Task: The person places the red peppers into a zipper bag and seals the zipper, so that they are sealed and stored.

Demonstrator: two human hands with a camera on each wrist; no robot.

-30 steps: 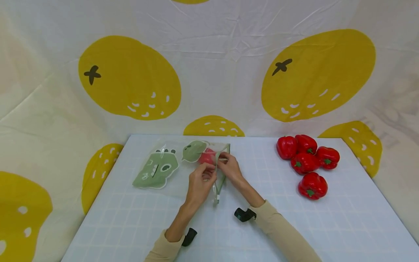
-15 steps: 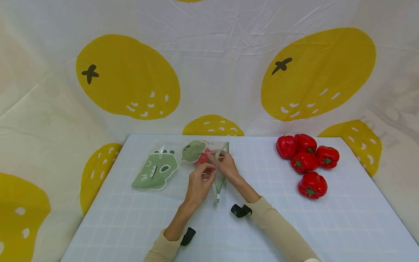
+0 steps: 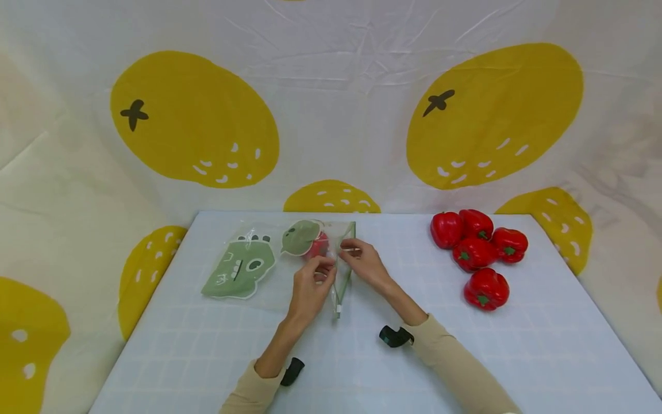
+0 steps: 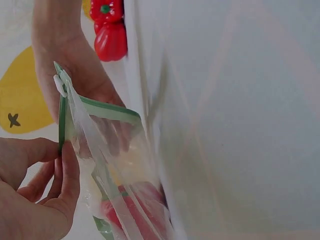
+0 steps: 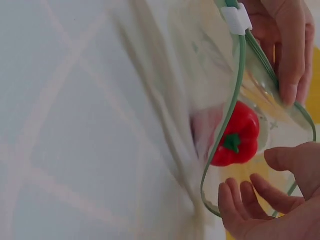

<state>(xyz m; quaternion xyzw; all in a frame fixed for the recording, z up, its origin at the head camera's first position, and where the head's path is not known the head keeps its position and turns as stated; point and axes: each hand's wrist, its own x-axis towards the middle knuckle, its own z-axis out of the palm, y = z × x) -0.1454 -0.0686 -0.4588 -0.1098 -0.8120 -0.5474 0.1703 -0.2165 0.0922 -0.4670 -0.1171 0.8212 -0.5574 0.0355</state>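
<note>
Right hand (image 3: 366, 263) backs out to the bag's (image 3: 266, 259) mouth, fingers parted, empty; pepper (image 5: 242, 135) seems left inside; left hand (image 3: 310, 284) pinches the bag's edge

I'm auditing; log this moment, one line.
left hand: pinching bag; right hand: empty, near rim; pepper: inside bag; five peppers: on table

In the head view, a green print (image 3: 300, 237) partly hides the red pepper (image 3: 319, 246) inside the clear bag (image 3: 283, 277), and the bottom edge crops both sleeves (image 3: 460, 368). The wrist views cut off part of the left hand (image 4: 37, 212) and the right hand (image 5: 290, 212)
</note>
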